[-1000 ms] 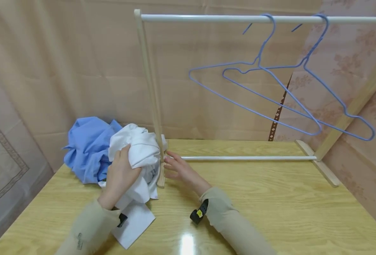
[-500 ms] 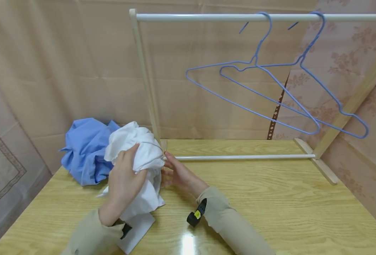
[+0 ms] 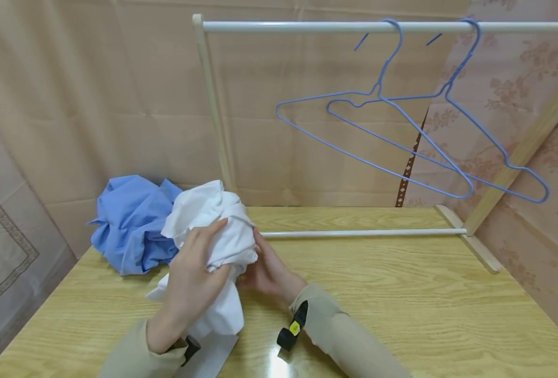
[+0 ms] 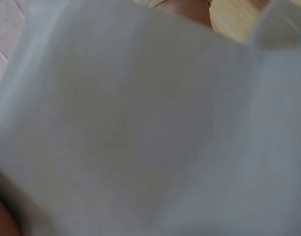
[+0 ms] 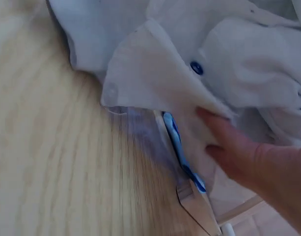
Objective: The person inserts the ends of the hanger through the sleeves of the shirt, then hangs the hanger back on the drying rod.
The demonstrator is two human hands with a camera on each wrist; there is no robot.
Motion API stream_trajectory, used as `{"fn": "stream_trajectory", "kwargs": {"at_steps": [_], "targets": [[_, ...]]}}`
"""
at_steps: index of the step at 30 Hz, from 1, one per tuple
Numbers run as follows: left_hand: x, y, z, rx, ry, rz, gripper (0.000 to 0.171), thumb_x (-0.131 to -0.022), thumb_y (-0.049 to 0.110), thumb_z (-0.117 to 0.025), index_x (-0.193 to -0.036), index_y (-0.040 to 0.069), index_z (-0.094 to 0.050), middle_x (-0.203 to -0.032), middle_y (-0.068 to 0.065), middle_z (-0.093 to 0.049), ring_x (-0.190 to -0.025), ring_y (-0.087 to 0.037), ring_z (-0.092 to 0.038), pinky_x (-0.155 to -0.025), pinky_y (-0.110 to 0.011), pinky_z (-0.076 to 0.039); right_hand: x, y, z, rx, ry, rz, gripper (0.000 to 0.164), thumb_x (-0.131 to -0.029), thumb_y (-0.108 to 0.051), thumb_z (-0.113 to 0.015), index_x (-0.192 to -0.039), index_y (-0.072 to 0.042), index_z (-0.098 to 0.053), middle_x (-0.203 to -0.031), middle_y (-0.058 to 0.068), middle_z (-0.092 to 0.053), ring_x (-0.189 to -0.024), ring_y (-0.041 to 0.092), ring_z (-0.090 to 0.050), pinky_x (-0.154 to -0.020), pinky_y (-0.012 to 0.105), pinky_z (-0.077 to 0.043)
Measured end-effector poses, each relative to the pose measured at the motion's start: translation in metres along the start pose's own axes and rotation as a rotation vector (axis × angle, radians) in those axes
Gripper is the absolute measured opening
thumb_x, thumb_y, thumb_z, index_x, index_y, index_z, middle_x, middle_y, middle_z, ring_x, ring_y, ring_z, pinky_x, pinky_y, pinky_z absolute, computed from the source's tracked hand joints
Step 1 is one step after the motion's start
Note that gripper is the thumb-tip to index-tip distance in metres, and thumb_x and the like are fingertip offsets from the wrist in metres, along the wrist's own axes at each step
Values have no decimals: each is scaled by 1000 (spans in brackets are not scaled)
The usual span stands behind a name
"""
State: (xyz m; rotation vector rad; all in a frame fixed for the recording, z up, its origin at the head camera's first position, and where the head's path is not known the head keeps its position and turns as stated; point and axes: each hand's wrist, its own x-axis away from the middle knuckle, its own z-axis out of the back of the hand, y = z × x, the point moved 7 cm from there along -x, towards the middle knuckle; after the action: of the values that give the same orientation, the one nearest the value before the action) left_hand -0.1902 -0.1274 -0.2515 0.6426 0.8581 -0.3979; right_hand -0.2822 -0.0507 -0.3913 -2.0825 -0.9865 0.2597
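A bunched white shirt (image 3: 213, 226) is between my hands in the head view. My left hand (image 3: 194, 283) grips its near left side, the thumb and forefinger pressed into the cloth. My right hand (image 3: 269, 273) holds its right side, with most fingers hidden behind the fabric. In the right wrist view, the right hand (image 5: 253, 157) has its fingertips on the cloth beside a pointed collar (image 5: 140, 73) and a dark button (image 5: 196, 68). White cloth (image 4: 140, 123) fills most of the left wrist view, blurred. A flat white piece (image 3: 210, 354) lies below the left wrist.
A crumpled blue garment (image 3: 134, 226) lies at left on the wooden table (image 3: 378, 304). Behind stands a rack with a white top rail (image 3: 283, 27), wooden posts and a lower bar (image 3: 364, 233). Two blue hangers (image 3: 378, 97) hang from the rail, towards the right.
The white shirt has moved slightly right and towards me, away from the rack's left post. My left hand has moved right with it. My right hand has come onto the shirt's right side.
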Motion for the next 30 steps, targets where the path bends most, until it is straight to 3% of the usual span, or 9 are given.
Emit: {"fn": "stream_trajectory", "kwargs": {"at_steps": [3,8,10,14,18,26,30], "targets": [[0,5,-2,40,-22,-48,69,-58,-7,-67,-123,11,-55,-100,-6,-58,-83,-17,-55,-66,-35,-46,6,-2,-5,-53,-38,3,84,-79,-75,-35,-140,-19,-24,-134,3,-34,-117,20,-34,-92,42,-29],[1,9,-9,79,-91,-116,69,-60,-4,-68,-125,12,-53,-107,-5,-58,-88,-17,-56,-70,-34,-47,16,-11,-7,-86,-58,37,93,-78,-77,-26,-144,-13,-15,-144,12,-23,-131,28,-24,-104,46,-21],[2,10,-11,88,-121,-138,71,-60,-3,-67,-127,13,-51,-109,-4,-57,-90,-16,-56,-72,-33,-47,19,-15,-5,-92,-40,54,90,-79,-76,-26,-143,-13,-18,-141,12,-28,-130,29,-26,-105,46,-21],[4,13,-18,97,-198,-189,71,-62,3,-68,-129,13,-49,-112,-4,-55,-97,-17,-54,-78,-33,-45,25,-18,0,-103,19,85,65,-83,-67,-35,-129,-20,-39,-120,1,-48,-116,20,-42,-98,41,-32],[8,17,-23,90,-253,-246,69,-64,10,-69,-130,11,-48,-112,-4,-55,-100,-18,-53,-82,-33,-43,32,-22,5,-73,82,120,43,-83,-58,-49,-106,-22,-52,-100,-5,-58,-97,12,-52,-86,32,-38],[10,24,-26,49,-237,-282,68,-63,17,-70,-128,15,-51,-109,0,-55,-94,-15,-55,-75,-32,-45,45,-37,5,50,51,160,58,-56,-57,-71,-98,-21,-54,-93,-7,-59,-87,9,-54,-79,29,-41],[10,27,-25,39,-217,-291,67,-61,19,-72,-126,16,-53,-108,0,-55,-90,-16,-55,-71,-32,-45,51,-49,6,50,34,235,51,-61,-49,-71,-97,-19,-53,-90,-7,-60,-83,7,-56,-77,25,-43]]}}
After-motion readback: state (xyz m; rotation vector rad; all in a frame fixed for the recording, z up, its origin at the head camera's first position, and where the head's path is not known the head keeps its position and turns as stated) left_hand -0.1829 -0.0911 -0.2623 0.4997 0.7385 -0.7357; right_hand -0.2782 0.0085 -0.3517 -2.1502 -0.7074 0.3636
